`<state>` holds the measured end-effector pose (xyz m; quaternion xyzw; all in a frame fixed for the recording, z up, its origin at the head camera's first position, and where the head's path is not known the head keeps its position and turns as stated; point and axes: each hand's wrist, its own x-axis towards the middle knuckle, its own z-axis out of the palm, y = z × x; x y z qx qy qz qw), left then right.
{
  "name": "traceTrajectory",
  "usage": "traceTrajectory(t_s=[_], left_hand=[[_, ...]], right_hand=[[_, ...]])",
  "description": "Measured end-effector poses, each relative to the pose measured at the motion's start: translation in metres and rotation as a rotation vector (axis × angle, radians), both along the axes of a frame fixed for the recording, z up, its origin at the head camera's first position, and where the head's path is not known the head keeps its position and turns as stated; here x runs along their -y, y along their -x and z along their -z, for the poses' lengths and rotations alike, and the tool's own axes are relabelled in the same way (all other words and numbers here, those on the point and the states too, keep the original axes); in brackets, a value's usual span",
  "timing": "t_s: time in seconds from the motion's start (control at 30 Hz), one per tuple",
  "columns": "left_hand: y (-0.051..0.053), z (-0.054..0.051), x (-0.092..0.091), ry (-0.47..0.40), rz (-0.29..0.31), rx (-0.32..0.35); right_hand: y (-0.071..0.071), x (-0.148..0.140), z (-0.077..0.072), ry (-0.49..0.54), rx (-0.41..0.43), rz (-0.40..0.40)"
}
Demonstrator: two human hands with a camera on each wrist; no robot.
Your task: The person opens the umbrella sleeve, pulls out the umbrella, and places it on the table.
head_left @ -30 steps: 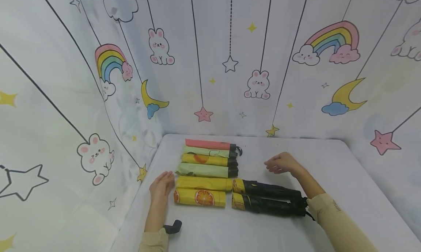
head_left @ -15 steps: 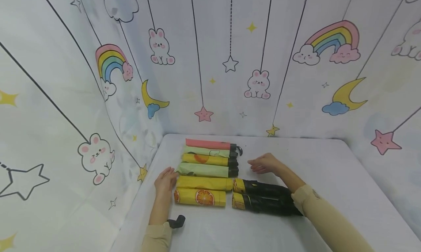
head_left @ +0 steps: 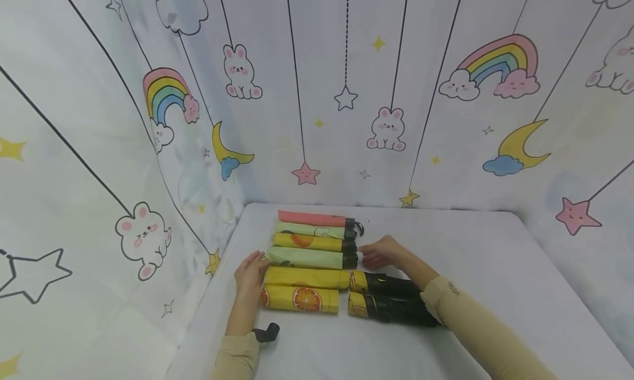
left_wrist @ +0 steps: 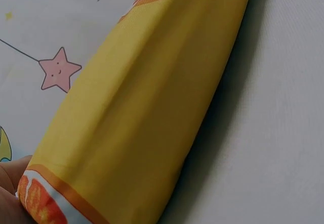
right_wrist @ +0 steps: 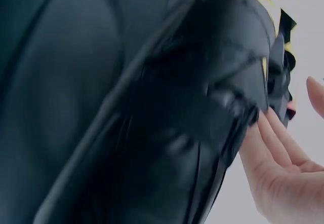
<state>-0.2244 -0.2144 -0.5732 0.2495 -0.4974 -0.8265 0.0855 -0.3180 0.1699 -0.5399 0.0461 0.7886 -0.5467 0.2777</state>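
Note:
My left hand (head_left: 251, 270) is at the left end of the nearer pale green folded umbrella (head_left: 304, 257), its fingertips at that end. My right hand (head_left: 385, 252) lies just right of that umbrella's black handle (head_left: 349, 260), its fingers loosely bent and pointing left; contact is unclear. Beyond lie a yellow folded umbrella (head_left: 308, 241), another pale green umbrella (head_left: 307, 228) and a red umbrella (head_left: 312, 218). In the left wrist view, a yellow umbrella with orange slices (left_wrist: 136, 97) covers most of the hand. The right wrist view shows my fingers (right_wrist: 273, 143) beyond a black umbrella (right_wrist: 177, 117).
Nearer me lie a plain yellow roll (head_left: 306, 277) and a yellow orange-slice roll (head_left: 317, 300). Two black umbrellas with yellow ends, one nearer (head_left: 396, 311) and one farther (head_left: 391, 285), lie under my right forearm. A printed cloth wall (head_left: 337, 148) borders the white table (head_left: 470, 248).
My right hand has moved left, from over the table's right part to beside the green umbrella's handle. My left hand has shifted slightly right to that umbrella's left end. The umbrellas look unmoved.

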Motion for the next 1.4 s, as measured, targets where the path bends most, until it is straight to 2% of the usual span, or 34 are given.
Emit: traceTrajectory(t_s=[0.17,0.33,0.8,1.0,1.23,1.4], left_hand=[[0.001,0.001,-0.001,0.008,-0.004,0.007],[0.002,0.004,0.000,0.017,-0.002,0.011],[0.004,0.009,0.001,0.026,-0.024,0.026],[0.006,0.008,0.001,0.019,-0.052,0.052],[0.006,0.009,0.001,0.037,-0.059,0.081],[0.006,0.011,0.002,0.046,-0.070,0.101]], right_hand=[[-0.003,0.015,0.002,0.030,0.011,0.036],[-0.004,0.026,0.003,0.014,0.005,0.079],[-0.002,0.032,0.006,0.015,0.084,0.118],[-0.002,0.035,0.002,0.035,0.105,0.117],[-0.003,0.036,-0.003,-0.001,0.099,0.074],[-0.002,0.036,-0.001,0.070,0.086,0.073]])
